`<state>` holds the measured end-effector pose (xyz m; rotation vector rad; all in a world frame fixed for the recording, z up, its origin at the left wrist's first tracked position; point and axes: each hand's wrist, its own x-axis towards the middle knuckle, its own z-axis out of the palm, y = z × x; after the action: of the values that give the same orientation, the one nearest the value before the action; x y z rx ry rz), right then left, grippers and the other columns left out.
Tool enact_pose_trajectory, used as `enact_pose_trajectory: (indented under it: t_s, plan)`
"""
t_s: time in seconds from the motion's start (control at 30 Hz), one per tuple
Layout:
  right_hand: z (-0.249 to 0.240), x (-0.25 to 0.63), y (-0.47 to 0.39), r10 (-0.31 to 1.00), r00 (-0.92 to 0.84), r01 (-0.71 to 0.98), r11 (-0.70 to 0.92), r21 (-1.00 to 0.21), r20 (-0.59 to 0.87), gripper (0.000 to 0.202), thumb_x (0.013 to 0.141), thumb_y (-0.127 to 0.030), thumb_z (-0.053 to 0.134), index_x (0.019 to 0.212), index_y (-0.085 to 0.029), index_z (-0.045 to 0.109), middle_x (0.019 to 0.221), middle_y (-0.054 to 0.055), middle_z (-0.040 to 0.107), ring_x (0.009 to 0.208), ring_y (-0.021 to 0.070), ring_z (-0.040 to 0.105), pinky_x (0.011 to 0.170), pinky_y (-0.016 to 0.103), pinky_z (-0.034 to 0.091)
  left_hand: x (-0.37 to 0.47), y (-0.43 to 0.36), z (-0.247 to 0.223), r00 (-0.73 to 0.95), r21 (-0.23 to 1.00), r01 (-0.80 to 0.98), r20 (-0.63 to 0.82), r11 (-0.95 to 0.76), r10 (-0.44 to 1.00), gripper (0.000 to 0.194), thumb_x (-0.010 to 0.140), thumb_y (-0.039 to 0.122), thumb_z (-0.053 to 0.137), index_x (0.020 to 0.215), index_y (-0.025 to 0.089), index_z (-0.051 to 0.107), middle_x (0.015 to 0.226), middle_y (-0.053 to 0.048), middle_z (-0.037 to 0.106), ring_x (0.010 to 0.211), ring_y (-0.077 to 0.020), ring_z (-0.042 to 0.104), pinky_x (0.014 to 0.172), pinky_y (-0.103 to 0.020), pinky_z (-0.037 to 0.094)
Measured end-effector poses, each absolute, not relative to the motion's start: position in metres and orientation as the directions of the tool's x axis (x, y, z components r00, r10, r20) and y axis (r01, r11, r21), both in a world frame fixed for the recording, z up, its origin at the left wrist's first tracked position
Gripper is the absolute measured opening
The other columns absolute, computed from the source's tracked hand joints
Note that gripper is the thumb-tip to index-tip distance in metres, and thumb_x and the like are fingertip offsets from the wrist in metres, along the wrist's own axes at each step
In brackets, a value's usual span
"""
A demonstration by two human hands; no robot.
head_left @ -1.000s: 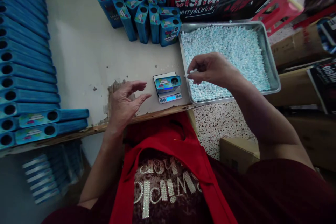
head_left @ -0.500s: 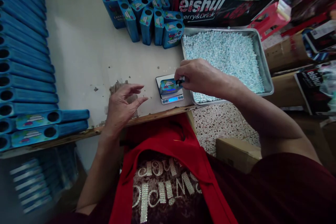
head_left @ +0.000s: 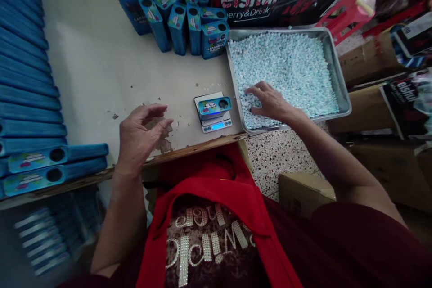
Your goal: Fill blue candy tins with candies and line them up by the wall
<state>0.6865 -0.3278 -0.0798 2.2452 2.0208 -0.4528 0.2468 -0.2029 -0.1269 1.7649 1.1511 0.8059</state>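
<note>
A blue box printed "Caramelo Macizo" (head_left: pixel 211 107), with a round hole in its upper face, rests on a small digital scale (head_left: pixel 219 127) whose display glows blue. My right hand (head_left: pixel 272 104) is over the metal tray (head_left: pixel 345 99), its fingers apart and the fingertips at the small pale-blue pellets (head_left: pixel 286 63). No pellet can be made out in its grasp. Left of the scale, my left hand (head_left: pixel 138 132) hovers by the table edge, thumb and fingers curved with a gap between them. It holds nothing visible.
Several upright blue boxes (head_left: pixel 178 27) stand behind the scale. Rows of similar boxes (head_left: pixel 30 103) line the table's left side. A black printed carton (head_left: pixel 256 2) with boxes inside sits behind the tray. A red plastic stool (head_left: pixel 351 11) and cardboard boxes (head_left: pixel 305 189) are at right.
My right hand has left the box on the scale and moved right into the tray of pellets. My left hand has shifted slightly left, still apart from everything.
</note>
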Motion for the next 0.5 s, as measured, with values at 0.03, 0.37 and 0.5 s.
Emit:
enact_pose_trajectory:
  t_s: [0.03,0.37,0.5]
  plan:
    - [-0.087,0.686,-0.331,0.96,0.095,0.984,-0.131,-0.121,-0.265,0.058,0.101,-0.024,0.081,0.159,-0.019,0.081,0.158,0.023,0.075,0.134,0.0421,0.075,0.105,0.052,0.064,0.249,-0.204,-0.126,0.374,0.9,0.381,0.061,-0.213,0.925,0.041,0.09,0.043,0.098,0.127,0.026,0.091,0.127,-0.008,0.091,0.116,-0.0301,0.088,0.117,-0.053,0.073]
    - [-0.078,0.718,-0.336,0.867,0.429,0.546,-0.472,-0.692,-0.253,0.015,0.084,-0.03,0.09,0.094,-0.021,0.086,0.073,0.003,0.074,0.066,0.0183,0.065,0.068,0.038,0.055,0.269,-0.209,-0.112,0.439,0.868,0.392,0.113,-0.303,0.891,0.034,0.094,0.044,0.097,0.123,0.028,0.09,0.123,-0.007,0.09,0.111,-0.0276,0.087,0.111,-0.047,0.074]
    - [-0.07,0.71,-0.334,0.84,0.454,0.362,-0.48,-0.799,-0.298,0.021,0.076,-0.032,0.098,0.083,-0.022,0.081,0.069,0.004,0.073,0.062,0.017,0.065,0.065,0.039,0.058,0.269,-0.206,-0.109,0.411,0.864,0.416,0.102,-0.285,0.906,0.035,0.093,0.041,0.095,0.125,0.027,0.089,0.127,-0.007,0.09,0.113,-0.0273,0.086,0.112,-0.046,0.074]
